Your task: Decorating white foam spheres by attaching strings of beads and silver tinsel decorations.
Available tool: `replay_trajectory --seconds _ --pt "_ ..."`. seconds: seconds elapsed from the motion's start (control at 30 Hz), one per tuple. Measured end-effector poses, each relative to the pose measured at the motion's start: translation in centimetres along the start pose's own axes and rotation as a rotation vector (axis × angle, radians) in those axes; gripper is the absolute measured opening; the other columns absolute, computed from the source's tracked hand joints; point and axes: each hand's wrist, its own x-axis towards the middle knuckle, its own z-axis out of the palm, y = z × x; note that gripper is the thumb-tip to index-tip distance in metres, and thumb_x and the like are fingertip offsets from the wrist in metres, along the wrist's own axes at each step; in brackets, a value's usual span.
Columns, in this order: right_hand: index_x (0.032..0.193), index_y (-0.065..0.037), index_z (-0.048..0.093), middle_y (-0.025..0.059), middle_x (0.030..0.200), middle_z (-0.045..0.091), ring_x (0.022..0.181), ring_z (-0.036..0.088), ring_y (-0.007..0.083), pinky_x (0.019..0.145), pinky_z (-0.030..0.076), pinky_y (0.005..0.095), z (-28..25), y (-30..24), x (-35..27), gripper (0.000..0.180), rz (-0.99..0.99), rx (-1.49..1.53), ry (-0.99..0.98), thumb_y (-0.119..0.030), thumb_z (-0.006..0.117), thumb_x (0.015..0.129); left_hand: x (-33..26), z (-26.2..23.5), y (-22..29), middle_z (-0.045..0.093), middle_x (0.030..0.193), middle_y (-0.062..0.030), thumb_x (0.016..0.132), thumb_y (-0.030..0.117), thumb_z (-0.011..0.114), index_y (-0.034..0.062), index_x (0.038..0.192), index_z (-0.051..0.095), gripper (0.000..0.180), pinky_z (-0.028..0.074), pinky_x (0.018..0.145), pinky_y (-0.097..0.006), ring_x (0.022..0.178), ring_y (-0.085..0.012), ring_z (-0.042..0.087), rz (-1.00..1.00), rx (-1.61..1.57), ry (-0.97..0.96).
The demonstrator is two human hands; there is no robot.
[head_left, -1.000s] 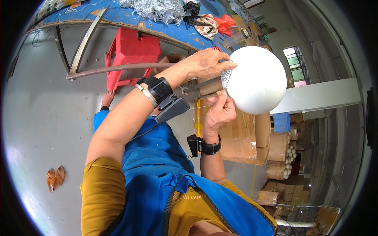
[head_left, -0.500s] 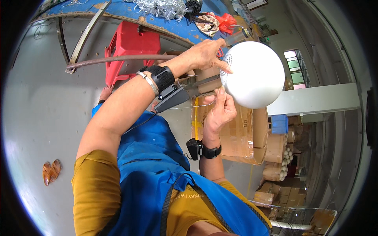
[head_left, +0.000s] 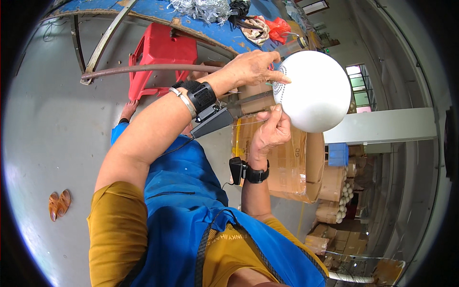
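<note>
While the white ball is being held up in mid-air, the left hand is resting spread against its dotted side, the right hand is pinching a thin strand, and the smooth curve is suggesting light, stiff, slippery handling, best cupped

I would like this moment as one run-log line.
left hand: fingers at white ball | right hand: pinching thin strand by ball | nearby: red stool
</note>
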Motion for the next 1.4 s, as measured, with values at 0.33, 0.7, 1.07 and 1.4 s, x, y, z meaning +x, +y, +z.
replay_trajectory --seconds 0.33,0.7,1.07,1.4 --pt "0.077 0.005 0.060 0.0051 0.051 0.055 0.046 0.049 0.0076 0.048 0.041 0.0216 0.3 0.2 0.2 0.019 0.017 -0.016 0.067 -0.010 0.055 0.086 -0.3 -1.2 1.6 0.055 0.058 -0.0115 0.076 0.044 0.064 -0.0046 0.093 0.059 0.052 0.043 0.049 -0.032 0.054 -0.0170 0.055 0.019 -0.121 -0.142" --pt "0.079 0.005 0.060 0.0057 0.051 0.056 0.045 0.048 0.0078 0.048 0.041 0.0213 0.1 -0.3 0.1 0.021 0.099 -0.002 0.049 -0.013 0.054 0.087 0.1 -0.4 0.6 0.046 0.049 -0.0090 0.068 0.042 0.073 -0.0021 0.097 0.055 0.056 0.036 0.045 -0.029 0.047 -0.0144 0.045 0.235 -0.079 0.029" --pt "0.079 0.004 0.056 0.0072 0.055 0.058 0.046 0.050 0.0086 0.048 0.042 0.0206 -0.6 -0.4 -0.6 0.019 0.142 0.195 -0.048 -0.013 0.053 0.089 0.4 0.8 -0.3 0.046 0.047 -0.0096 0.069 0.044 0.071 0.0006 0.104 0.053 0.058 0.032 0.044 -0.031 0.045 -0.0143 0.041 0.148 -0.046 0.021" --pt "0.076 0.004 0.057 0.0066 0.055 0.058 0.047 0.051 0.0079 0.049 0.042 0.0205 -0.7 0.2 0.3 0.019 0.020 0.078 0.007 -0.011 0.053 0.087 0.2 0.4 0.4 0.060 0.069 -0.0179 0.071 0.052 0.065 0.0000 0.105 0.053 0.064 0.044 0.062 -0.038 0.066 -0.0288 0.056 0.129 0.094 0.073"
